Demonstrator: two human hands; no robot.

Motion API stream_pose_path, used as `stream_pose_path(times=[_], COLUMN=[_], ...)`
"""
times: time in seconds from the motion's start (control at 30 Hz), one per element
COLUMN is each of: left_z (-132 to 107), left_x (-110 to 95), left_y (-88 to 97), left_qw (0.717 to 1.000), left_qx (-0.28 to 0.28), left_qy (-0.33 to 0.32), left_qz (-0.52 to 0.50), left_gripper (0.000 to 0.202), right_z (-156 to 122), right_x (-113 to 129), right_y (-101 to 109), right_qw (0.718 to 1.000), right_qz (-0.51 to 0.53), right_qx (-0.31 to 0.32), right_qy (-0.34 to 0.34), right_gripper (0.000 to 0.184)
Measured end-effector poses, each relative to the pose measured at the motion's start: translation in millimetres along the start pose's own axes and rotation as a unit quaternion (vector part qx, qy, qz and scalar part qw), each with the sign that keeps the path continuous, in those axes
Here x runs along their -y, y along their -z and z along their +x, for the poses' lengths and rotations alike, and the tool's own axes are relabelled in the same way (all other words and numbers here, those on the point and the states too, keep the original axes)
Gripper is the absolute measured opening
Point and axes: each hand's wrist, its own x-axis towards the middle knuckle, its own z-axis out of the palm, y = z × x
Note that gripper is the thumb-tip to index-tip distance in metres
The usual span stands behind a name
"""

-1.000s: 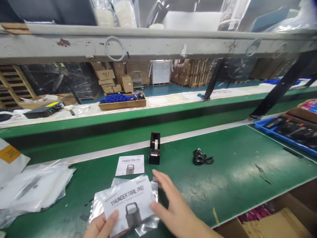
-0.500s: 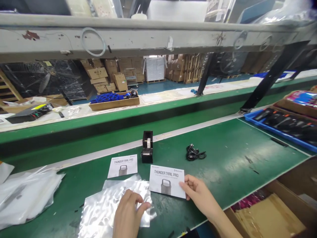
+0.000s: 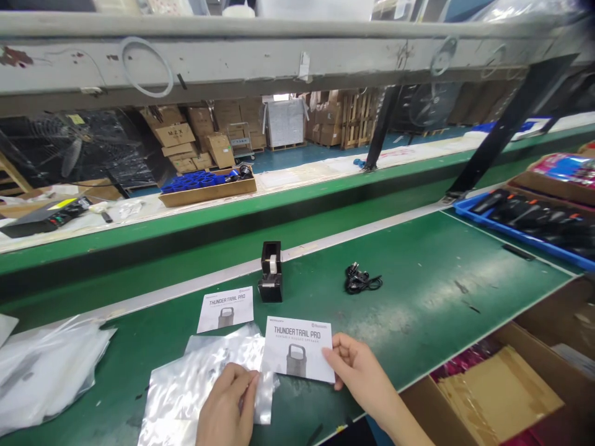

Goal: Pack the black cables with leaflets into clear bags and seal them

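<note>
My right hand (image 3: 356, 371) grips the right edge of a white printed booklet (image 3: 290, 353), thumb on top, marked THUNDER TRAIL PRO with a speaker picture. My left hand (image 3: 227, 402) is over a clear plastic bag (image 3: 171, 390), its thumb and forefinger pinched together at the bag's upper right part. The booklet's left edge overlaps this bag. Another matching booklet (image 3: 225, 308) lies flat just beyond the bags. Behind them stands a black tape dispenser (image 3: 270, 272) with a white roll. A coiled black cable (image 3: 361, 279) rests to its right.
A stack of clear bags (image 3: 51, 371) lies at the left of the green bench. At right sits a blue tray (image 3: 525, 232) of black items. An open carton (image 3: 502, 384) stands below the bench edge. A shelf beam (image 3: 232, 62) crosses overhead.
My right hand has brought the booklet slightly left and toward me, over the bag's edge. My left thumb and forefinger have closed together on the bag. The view has shifted slightly.
</note>
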Motion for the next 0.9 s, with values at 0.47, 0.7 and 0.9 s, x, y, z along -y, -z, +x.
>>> stream_pose_path(times=[0.47, 0.7, 0.9], left_z=[3, -2, -6], left_x=[-9, -11, -13], left_y=[-10.2, -9.0, -14.1], left_qw=[0.993, 0.995, 0.994], left_qx=[-0.043, -0.037, -0.068], left_qy=[0.069, 0.04, 0.024], left_qz=[0.08, 0.089, 0.085], left_gripper=[0.025, 0.028, 0.024], right_z=[-13, -14, -20], right_x=[-7, -5, -9], right_y=[9, 6, -2], right_qw=[1.0, 0.999, 0.998], right_qz=[0.019, 0.027, 0.021], right_qx=[-0.02, -0.027, -0.051], right_qy=[0.004, 0.003, -0.011], right_gripper=[0.034, 0.036, 0.035])
